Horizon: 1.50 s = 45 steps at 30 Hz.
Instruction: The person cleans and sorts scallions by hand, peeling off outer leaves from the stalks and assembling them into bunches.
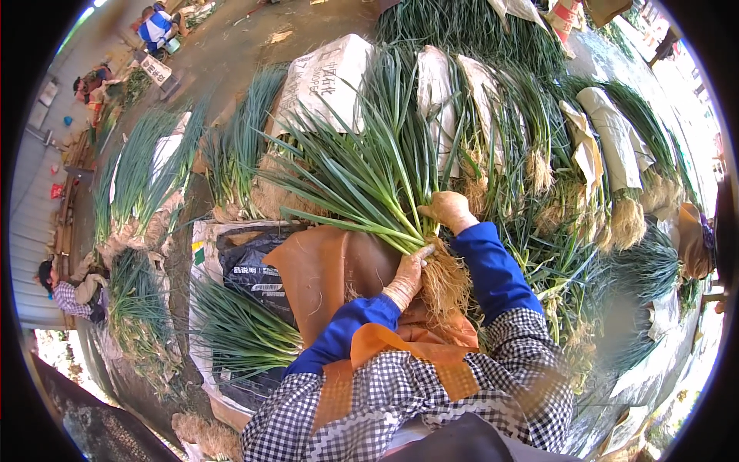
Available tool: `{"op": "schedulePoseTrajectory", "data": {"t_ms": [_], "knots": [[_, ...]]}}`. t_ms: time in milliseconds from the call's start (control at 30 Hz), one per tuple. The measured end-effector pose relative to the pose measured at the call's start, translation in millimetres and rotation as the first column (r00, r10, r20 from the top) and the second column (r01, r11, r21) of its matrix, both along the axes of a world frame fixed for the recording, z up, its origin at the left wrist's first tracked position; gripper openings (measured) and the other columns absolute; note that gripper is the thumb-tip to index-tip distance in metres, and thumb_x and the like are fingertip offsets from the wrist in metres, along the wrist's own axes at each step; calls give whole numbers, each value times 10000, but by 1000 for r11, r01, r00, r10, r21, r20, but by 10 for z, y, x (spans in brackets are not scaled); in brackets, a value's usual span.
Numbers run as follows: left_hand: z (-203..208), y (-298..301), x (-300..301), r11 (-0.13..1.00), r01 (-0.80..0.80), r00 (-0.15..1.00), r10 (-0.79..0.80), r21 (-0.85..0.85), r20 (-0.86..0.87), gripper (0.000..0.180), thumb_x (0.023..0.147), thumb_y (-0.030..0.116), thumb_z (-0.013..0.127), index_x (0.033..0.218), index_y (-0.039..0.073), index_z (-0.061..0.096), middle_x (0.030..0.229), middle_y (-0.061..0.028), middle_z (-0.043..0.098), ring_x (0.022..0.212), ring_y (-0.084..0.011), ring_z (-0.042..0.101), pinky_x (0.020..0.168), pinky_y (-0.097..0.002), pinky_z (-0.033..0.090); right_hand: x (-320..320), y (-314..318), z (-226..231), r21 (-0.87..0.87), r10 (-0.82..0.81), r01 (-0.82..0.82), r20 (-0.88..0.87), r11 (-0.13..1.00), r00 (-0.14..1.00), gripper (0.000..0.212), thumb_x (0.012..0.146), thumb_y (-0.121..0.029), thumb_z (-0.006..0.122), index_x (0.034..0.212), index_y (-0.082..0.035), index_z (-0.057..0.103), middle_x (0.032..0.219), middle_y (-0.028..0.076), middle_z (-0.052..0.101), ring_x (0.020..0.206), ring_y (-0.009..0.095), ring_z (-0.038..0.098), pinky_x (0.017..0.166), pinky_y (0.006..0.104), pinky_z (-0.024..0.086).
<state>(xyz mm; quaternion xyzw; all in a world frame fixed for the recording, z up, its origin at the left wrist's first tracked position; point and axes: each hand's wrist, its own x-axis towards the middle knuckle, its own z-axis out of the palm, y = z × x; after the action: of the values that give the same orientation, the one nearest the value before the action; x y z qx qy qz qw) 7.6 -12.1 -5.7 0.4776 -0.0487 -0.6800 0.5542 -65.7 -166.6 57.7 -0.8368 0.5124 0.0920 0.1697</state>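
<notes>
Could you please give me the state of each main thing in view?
Left hand: closed on the held bunch.
Right hand: curled around its stems.
Held bunch: roots on, leaves fanned out.
Brown sheet: draped, creased.
Smaller bunch: lying on black sacking.
Left-side bunches: laid down, roots on.

Bright daylight, wide fisheye view

Glare whites out the right rim and the lower left; corners fall to black, and the pale ribbed panels [38,254] bend at the left edge. Hazy smudges blur part of the checked right sleeve [517,358] and the area beyond, while the central green-leaved bunch [385,165] looks sharp.
</notes>
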Motion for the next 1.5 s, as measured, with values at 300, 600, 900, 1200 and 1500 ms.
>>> {"op": "schedulePoseTrajectory", "data": {"t_ms": [300, 600, 900, 1200, 1500], "knots": [[59, 70, 169, 998, 57, 943, -41, 41, -329, 182, 836, 139, 585, 976, 23, 578, 850, -78, 623, 797, -215, 614, 769, -346, 517, -200, 464, 244, 584, -606, 164, 782, 795, 149, 198, 836, -208, 603, 934, -37, 597, 743, -9, 565, 630, 72, 478, 560, 217, 402], [224, 59, 86, 999, 40, 947, -30, 24, -321, 143, 777, 120, 670, 878, 33, 618, 767, -13, 617, 728, -128, 585, 668, -285, 495, 6, 439, -83, 830, -838, -125, 531, 544, -125, 347, 909, -405, 506, 934, -72, 598, 650, -39, 523, 550, 68, 460, 481, 215, 385], [294, -8, 29, 992, -103, 944, 122, 77, -308, 167, 841, 79, 532, 966, -8, 599, 847, -107, 624, 749, -220, 614, 683, -328, 519, -660, 1101, -67, -118, 23, 56, 575, 991, 818, 324, 878, -322, 537, 658, -85, 533, 610, 130, 542, 545, 307, 550, 503, 388, 441], [445, 57, 129, 996, -85, 938, 86, 18, -336, 251, 830, 116, 567, 1032, -30, 595, 920, -120, 637, 793, -227, 623, 737, -342, 520, -1548, 742, -319, -136, -220, 234, 108, 963, 970, 291, 893, -338, 496, 813, -86, 619, 695, 110, 623, 657, 303, 613, 590, 357, 479], [305, 109, 219, 993, -115, 922, 106, -3, -373, 197, 837, 121, 578, 994, 3, 595, 871, -81, 637, 766, -201, 619, 716, -333, 527, -19, 222, -610, 741, -953, -605, 283, 292, -113, 417, 871, -441, 547, 1007, -51, 608, 886, 54, 639, 736, 178, 605, 694, 329, 513]]}}
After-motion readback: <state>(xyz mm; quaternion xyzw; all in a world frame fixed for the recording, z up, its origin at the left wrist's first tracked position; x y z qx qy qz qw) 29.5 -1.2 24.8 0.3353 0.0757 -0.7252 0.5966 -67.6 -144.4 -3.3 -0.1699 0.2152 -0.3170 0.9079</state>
